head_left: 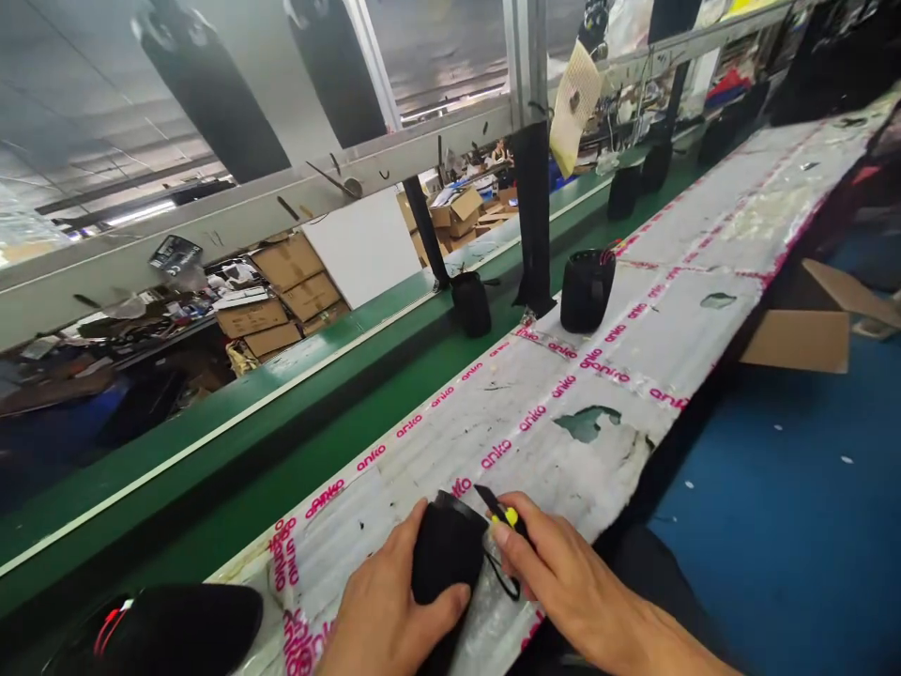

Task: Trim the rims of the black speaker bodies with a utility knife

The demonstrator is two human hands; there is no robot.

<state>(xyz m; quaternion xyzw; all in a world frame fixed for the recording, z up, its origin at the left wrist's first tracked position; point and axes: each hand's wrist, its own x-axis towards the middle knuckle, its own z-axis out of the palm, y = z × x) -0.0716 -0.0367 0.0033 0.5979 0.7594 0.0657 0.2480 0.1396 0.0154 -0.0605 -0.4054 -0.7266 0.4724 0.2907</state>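
Observation:
At the bottom centre, my left hand (394, 601) is wrapped round a black cylindrical item (447, 549) with a dark rim at its upper end. A thin black cord loop (503, 577) hangs at the item's right side. In my right hand (556, 573) is a black and yellow cutter (501, 514), its dark tip pointing up and left beside the rim. Both hands are over the table covering (436, 451), which is whitish with pink "anko" print.
Another black cylinder (587, 291) stands farther up the table. A black item with red wires (183, 629) lies at lower left. Beyond the table runs a green conveyor (282, 460) carrying a black cylinder (471, 304). An open cardboard box (799, 341) is at right.

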